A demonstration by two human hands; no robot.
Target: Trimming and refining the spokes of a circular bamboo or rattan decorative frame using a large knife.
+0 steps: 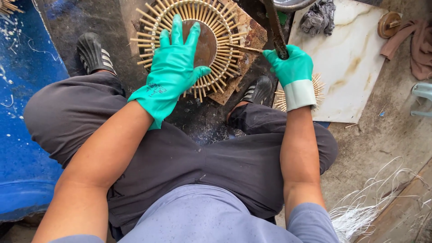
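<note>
My left hand (pixel 173 67), in a green rubber glove, rests flat with spread fingers on a round frame of radiating bamboo sticks (pixel 225 31) with a brown disc (pixel 207 42) at its middle. The frame lies on a worn board (pixel 243 63) between my feet. My right hand (pixel 292 67), gloved the same, grips the handle of a long dark metal tool (pixel 273 27) that reaches up out of view. One thin stick (pixel 243 48) points from the frame toward that hand. A second stick frame (pixel 319 87) shows partly behind my right wrist.
A pale marbled slab (pixel 351 63) lies at the right with a grey rag (pixel 318 17) on it. A blue drum (pixel 22 112) stands at the left. Brownish cloth (pixel 416 42) and a small round wooden piece (pixel 388 24) sit at the far right, white strands (pixel 369 207) lower right.
</note>
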